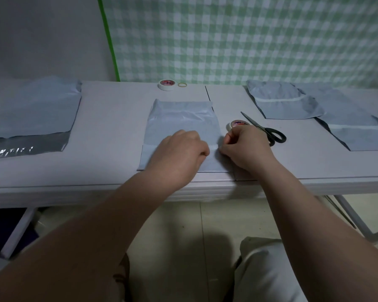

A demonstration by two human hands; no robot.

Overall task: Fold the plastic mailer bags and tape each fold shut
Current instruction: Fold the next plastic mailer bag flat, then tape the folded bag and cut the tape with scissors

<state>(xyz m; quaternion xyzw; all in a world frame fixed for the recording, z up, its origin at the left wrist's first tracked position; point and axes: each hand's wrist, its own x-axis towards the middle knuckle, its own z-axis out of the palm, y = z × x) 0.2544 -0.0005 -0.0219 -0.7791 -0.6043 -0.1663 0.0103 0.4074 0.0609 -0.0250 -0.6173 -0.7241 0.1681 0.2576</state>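
- Head view: we see the mailer bag [183,125] at centre frame on the worktop [109,131].
- Our left hand [179,153] rests on it, fingers curled; whether they grip anything we cannot tell.
- Our right hand [247,147] pinches the pale tape strip [214,147], fingers together.
- Tape roll [236,124] and scissors [262,127] lie just right of it.

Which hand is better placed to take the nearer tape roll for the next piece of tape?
Right. The nearer tape roll lies just beyond the right hand, and the scissors are on that side too. The left hand rests on the mailer bag and could probably hold it.
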